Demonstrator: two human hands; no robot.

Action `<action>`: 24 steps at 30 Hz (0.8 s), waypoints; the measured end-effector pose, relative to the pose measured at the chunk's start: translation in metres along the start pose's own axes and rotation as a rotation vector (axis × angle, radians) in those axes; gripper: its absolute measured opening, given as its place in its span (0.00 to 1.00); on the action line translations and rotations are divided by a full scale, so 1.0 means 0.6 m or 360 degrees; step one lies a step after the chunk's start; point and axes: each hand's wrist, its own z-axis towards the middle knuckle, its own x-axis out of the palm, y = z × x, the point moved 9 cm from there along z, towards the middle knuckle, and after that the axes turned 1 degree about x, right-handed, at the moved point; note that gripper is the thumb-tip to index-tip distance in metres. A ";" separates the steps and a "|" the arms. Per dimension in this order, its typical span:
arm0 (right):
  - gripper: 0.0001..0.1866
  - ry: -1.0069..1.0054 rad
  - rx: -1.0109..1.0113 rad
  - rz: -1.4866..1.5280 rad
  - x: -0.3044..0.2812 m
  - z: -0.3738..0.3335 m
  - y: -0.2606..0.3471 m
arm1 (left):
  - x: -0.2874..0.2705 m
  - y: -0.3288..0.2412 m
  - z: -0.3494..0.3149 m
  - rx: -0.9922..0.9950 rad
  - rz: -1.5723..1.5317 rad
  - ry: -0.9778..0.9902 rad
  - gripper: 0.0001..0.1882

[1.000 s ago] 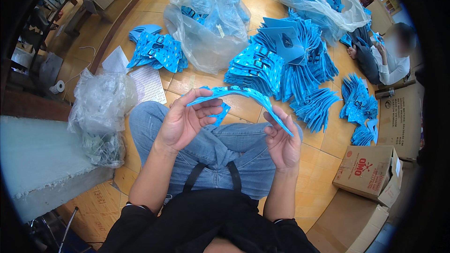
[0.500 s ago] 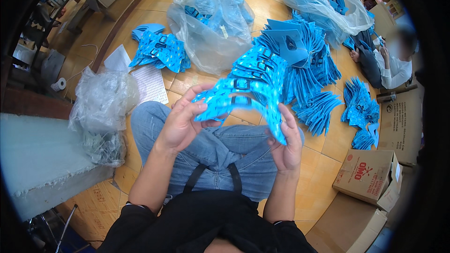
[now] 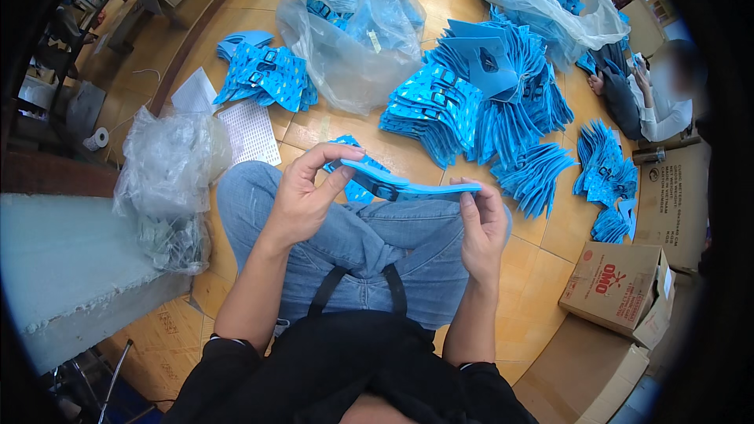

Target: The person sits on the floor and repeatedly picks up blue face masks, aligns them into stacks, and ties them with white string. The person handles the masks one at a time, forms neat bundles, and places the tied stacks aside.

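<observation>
A flat, bendable blue piece [image 3: 420, 189] with a black buckle is stretched between my hands over my lap, seen nearly edge-on. My left hand [image 3: 308, 192] pinches its left end between thumb and fingers. At the right end, my right hand [image 3: 484, 224] grips it the same way. Partly hidden behind the held piece, another blue patterned piece [image 3: 359, 192] shows in front of my crossed legs. Just beyond is a fanned stack of blue patterned pieces with black buckles [image 3: 432, 110], leaning against a larger heap of plain blue-backed ones [image 3: 528, 114].
Clear plastic bags [image 3: 353, 39] with blue pieces stand at the back. A smaller blue pile [image 3: 263, 76], a printed sheet [image 3: 250, 132] and crumpled plastic [image 3: 169, 165] lie to the left. Cardboard boxes [image 3: 613, 290] stand at the right, near a seated person [image 3: 660, 110].
The held piece has turned from showing its patterned face to nearly edge-on and looks flatter. My right hand's grip has shifted upward along its end. The stack beyond is now less covered.
</observation>
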 end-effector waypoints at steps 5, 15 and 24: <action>0.11 0.0044 0.0053 0.0074 0.002 0.000 0.001 | -0.001 -0.004 -0.001 -0.0036 -0.0006 -0.0040 0.11; 0.12 -0.0213 0.0155 0.0320 0.022 0.004 -0.037 | 0.018 0.018 0.002 -0.0033 -0.0368 -0.0314 0.12; 0.12 -0.0185 0.0210 0.0451 0.012 0.011 -0.062 | 0.016 0.050 0.012 -0.0183 -0.0365 -0.0344 0.12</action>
